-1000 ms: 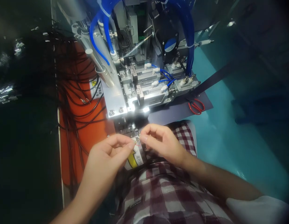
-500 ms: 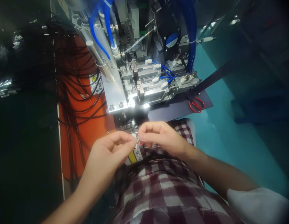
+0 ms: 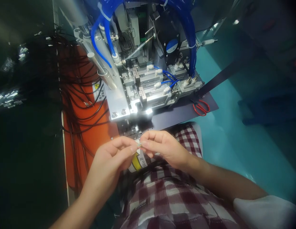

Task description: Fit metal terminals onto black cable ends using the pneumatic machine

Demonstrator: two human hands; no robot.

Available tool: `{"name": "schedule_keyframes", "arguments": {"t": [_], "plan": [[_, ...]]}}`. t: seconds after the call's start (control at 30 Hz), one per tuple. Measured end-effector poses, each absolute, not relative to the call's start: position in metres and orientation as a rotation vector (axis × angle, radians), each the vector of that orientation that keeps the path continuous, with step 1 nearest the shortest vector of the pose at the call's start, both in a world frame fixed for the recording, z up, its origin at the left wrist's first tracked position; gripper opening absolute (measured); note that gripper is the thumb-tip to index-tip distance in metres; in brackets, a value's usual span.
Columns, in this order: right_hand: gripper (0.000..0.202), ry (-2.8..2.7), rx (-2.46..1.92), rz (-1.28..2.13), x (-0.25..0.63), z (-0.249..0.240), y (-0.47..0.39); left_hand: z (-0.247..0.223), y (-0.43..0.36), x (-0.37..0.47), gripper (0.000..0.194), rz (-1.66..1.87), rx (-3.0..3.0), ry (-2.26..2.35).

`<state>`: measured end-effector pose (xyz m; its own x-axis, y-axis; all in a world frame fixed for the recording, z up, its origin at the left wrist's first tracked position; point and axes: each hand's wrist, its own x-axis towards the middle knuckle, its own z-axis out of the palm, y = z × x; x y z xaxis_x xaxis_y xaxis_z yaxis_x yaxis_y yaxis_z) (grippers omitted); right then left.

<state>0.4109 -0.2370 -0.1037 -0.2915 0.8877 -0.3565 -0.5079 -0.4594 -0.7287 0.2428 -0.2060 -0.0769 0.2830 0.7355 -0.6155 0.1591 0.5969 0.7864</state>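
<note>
Left hand (image 3: 107,160): thumb and forefinger pinching one end of a small metallic piece (image 3: 139,144). Right hand (image 3: 163,148): thumb and forefinger closed at the piece's other end. The piece, fine detail too small to read, sits between both hands, above a white label with yellow marking (image 3: 136,163). Beyond: metal machine assembly (image 3: 154,100) with blue tubing (image 3: 193,38). Right side: red-handled cutters (image 3: 202,108). Left side: black cables (image 3: 73,143) across an orange surface (image 3: 100,138).
</note>
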Motion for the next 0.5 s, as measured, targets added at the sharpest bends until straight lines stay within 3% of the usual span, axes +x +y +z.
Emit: {"name": "schedule_keyframes", "arguments": {"t": [0.5], "plan": [[0.023,-0.771,-1.137,1.716,0.415,-0.097,-0.237,-0.082,-0.209,0.238,0.032,0.425,0.907,1.289]]}}
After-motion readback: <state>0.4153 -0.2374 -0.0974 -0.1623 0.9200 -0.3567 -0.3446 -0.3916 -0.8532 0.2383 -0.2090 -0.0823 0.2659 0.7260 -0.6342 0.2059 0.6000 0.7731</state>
